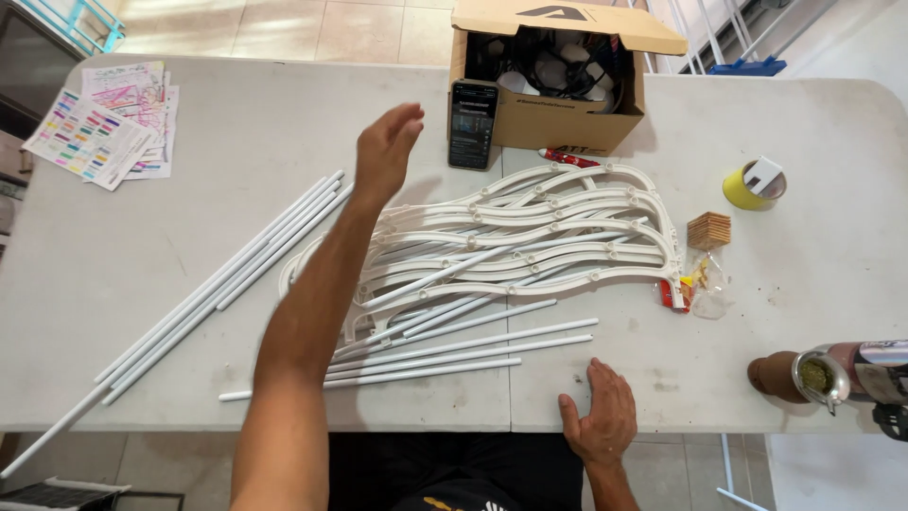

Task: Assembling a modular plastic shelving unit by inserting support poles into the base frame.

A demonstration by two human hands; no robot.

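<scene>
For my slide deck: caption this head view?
Left hand raised above white rods; right hand flat on table.

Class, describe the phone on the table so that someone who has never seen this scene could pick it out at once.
Start at the open cardboard box at the far edge of the white table. Leaning upright against the box's front left corner is the phone. It is the only dark, flat rectangle with a lit screen, just beyond the raised left hand.

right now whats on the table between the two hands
In the head view, loose white rods and the stacked white curved frames' near edge lie between the left hand and right hand.
</scene>
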